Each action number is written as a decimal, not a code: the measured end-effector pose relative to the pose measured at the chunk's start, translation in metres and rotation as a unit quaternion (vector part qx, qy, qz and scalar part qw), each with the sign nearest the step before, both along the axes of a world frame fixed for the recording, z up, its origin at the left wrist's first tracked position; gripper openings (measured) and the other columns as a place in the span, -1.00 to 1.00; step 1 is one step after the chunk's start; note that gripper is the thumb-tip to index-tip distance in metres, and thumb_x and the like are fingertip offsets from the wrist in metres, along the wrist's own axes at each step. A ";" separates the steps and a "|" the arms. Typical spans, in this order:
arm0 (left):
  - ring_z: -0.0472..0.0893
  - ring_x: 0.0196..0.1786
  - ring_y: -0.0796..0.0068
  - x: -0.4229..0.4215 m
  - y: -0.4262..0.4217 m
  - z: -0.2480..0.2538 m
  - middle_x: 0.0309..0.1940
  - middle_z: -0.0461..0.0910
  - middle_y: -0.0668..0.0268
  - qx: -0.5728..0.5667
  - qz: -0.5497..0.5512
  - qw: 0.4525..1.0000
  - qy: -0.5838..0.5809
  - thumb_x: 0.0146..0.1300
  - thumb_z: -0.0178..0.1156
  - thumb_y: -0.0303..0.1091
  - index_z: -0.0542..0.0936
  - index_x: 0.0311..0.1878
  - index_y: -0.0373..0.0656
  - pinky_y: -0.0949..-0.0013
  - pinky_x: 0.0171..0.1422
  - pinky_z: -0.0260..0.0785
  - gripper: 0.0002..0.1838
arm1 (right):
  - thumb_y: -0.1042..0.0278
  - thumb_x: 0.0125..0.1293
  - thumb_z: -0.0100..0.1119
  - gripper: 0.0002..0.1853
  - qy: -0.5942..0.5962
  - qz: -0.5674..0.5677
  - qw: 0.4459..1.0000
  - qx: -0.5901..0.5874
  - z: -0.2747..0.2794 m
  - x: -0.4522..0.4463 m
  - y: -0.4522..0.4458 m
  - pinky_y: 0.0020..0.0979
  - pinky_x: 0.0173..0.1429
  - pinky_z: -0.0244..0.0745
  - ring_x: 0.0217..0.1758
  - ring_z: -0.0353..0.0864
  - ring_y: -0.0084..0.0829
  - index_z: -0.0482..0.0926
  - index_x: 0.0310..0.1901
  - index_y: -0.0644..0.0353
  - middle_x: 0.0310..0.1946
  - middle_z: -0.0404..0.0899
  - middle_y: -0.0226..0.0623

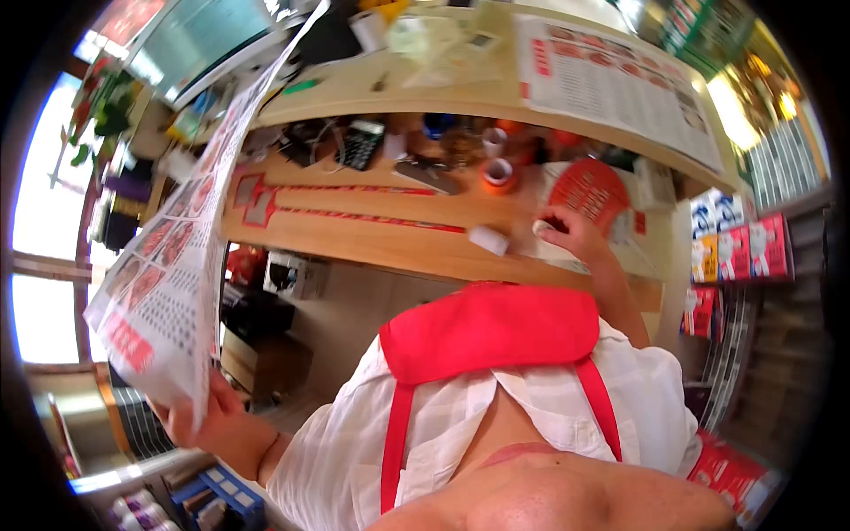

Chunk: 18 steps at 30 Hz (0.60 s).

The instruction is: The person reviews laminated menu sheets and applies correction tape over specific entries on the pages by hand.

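Observation:
A large printed sheet [177,257] with red headings and small pictures hangs nearly upright at the left. My left hand [199,411] grips its lower edge, fingers closed on the paper. On the right, my right hand [567,232] is closed over the lower desk, its fingertips pinching a small whitish thing too small to name. Just behind that hand lies a round red fan-like piece [589,195] with pale lettering. A small white block [489,240] rests on the wood to its left.
On the lower desk [354,239] lie a lanyard-like red strip [372,218], a calculator [363,144] and an orange tape roll [498,174]. Another printed sheet [611,84] lies on the upper counter [425,99]. Boxed goods [748,252] stand at the right.

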<state>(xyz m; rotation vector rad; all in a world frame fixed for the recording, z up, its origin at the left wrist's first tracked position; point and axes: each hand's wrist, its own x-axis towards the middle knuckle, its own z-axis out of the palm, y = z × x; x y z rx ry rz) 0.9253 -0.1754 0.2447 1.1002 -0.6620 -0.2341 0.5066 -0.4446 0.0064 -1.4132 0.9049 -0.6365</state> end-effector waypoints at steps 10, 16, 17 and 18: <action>0.47 -0.80 0.22 -0.108 -0.107 -0.006 -0.64 0.50 -0.10 0.047 -0.426 0.901 -0.070 -0.15 0.12 -0.34 0.34 -0.04 -0.67 0.36 -0.79 0.33 -0.38 | 0.34 0.21 0.25 -0.73 -0.123 -0.063 0.990 -0.010 0.040 -0.111 0.037 -0.61 -0.13 0.36 -0.23 0.42 -0.70 0.52 -0.09 0.25 -0.31 0.48 -0.53; 0.61 -0.58 0.23 -0.180 -0.224 -0.043 -0.39 0.59 -0.06 0.121 -0.591 0.795 0.057 -0.04 0.07 -0.42 0.39 -0.04 -0.58 0.38 -0.57 0.48 -0.52 | 0.39 0.27 0.15 -0.73 -0.328 -0.197 0.924 0.014 0.060 -0.144 0.030 -0.60 -0.27 0.32 -0.37 0.37 -0.68 0.50 -0.01 0.26 -0.37 0.46 -0.50; 0.60 -0.57 0.24 -0.185 -0.240 -0.053 -0.38 0.59 -0.05 0.114 -0.602 0.786 0.084 -0.02 0.05 -0.44 0.39 -0.03 -0.56 0.40 -0.56 0.47 -0.53 | 0.38 0.28 0.14 -0.72 -0.354 -0.207 0.912 0.013 0.062 -0.148 0.028 -0.59 -0.28 0.32 -0.37 0.37 -0.67 0.50 0.00 0.27 -0.37 0.46 -0.49; 0.60 -0.55 0.25 -0.192 -0.254 -0.062 -0.37 0.59 -0.04 0.109 -0.612 0.775 0.111 -0.01 0.04 -0.46 0.39 -0.02 -0.54 0.42 -0.55 0.46 -0.55 | 0.37 0.29 0.14 -0.71 -0.380 -0.215 0.900 0.013 0.063 -0.151 0.026 -0.58 -0.28 0.32 -0.37 0.38 -0.66 0.50 0.01 0.27 -0.38 0.46 -0.48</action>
